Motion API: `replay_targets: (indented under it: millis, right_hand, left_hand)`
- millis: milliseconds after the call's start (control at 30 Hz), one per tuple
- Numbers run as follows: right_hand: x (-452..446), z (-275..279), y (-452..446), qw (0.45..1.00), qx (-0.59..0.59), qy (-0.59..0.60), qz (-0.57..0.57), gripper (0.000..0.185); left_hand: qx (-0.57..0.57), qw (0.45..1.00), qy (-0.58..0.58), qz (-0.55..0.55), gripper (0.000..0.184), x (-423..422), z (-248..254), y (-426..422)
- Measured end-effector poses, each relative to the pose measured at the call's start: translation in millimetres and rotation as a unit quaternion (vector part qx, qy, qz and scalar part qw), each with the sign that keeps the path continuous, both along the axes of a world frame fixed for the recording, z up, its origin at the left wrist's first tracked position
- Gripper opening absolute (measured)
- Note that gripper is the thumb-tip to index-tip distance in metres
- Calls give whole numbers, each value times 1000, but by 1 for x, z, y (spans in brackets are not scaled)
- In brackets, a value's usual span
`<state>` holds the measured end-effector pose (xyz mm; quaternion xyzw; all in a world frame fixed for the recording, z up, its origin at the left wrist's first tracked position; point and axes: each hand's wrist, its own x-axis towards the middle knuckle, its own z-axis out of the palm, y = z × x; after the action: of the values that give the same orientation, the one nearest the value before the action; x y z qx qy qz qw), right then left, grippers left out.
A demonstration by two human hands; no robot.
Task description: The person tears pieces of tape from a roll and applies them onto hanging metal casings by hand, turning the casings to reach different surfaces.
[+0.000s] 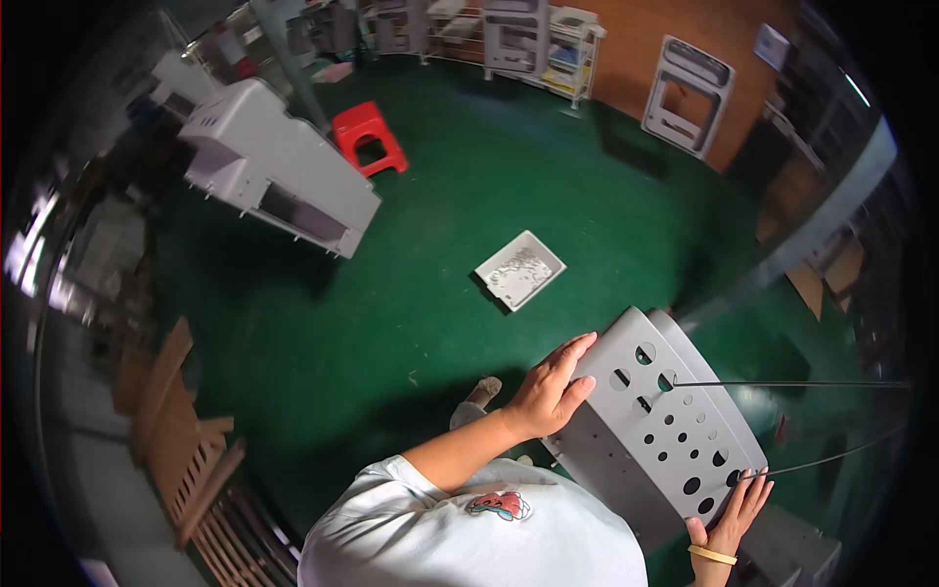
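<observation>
Housing: grey perforated housing (624, 419), tilted beside our torso over green floor (411, 284) | Support: dark rods (802, 384) enter holes — likely suspending it | Left hand (550, 396), right hand (729, 536): fingers spread at opposite ends — presumably steadying.

Green floor (411, 245), red stool (354, 125), orange-brown wall (626, 49)

Your grey housing (665, 403) has a face pierced with round holes of mixed sizes. It slants, near right of you.
</observation>
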<state>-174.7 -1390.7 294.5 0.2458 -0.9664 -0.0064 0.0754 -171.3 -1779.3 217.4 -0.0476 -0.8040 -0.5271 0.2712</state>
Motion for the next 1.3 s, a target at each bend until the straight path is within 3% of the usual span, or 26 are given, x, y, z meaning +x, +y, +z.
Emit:
replay_targets:
  millis: [133, 167, 267, 400, 467, 533, 733, 900, 1033, 1267, 1300]
  right_hand:
    - [25, 15, -43, 987, -51, -35, -147, 116]
    - [29, 17, -52, 982, -24, -45, -181, 118]
    - [44, 11, -73, 967, -48, -42, -248, 124]
    - [41, 12, -83, 934, -85, -67, -341, 128]
    - [46, 3, -86, 923, -82, -55, -372, 123]
    - [55, -1, -88, 912, -78, -54, -399, 121]
    - [78, 11, -101, 875, -42, -54, -479, 121]
    - [108, 25, -122, 814, -12, -81, -575, 106]
    - [128, 29, -119, 797, 6, -82, -598, 87]
    - [149, 33, -112, 757, -36, -73, -648, 91]
    - [165, 31, -100, 778, -18, -69, -624, 91]
  left_hand:
    - [12, 993, 23, -114, 44, -48, 0, -28]
    - [93, 985, 24, -142, 41, -61, -5, -30]
    - [48, 975, 9, -215, 37, -88, -10, -56]
    - [85, 953, -43, -287, 43, -122, -29, -51]
    - [34, 949, -25, -313, 49, -136, -44, -46]
    - [66, 936, -43, -344, 56, -140, -63, -42]
    - [158, 903, -105, -385, 48, -167, -85, -39]
    - [191, 880, -117, -420, 40, -166, -94, -37]
    - [200, 854, -129, -463, 32, -174, -94, -30]
    - [216, 819, -125, -517, 29, -176, -95, -8]
    - [224, 813, -127, -522, 30, -176, -95, -5]
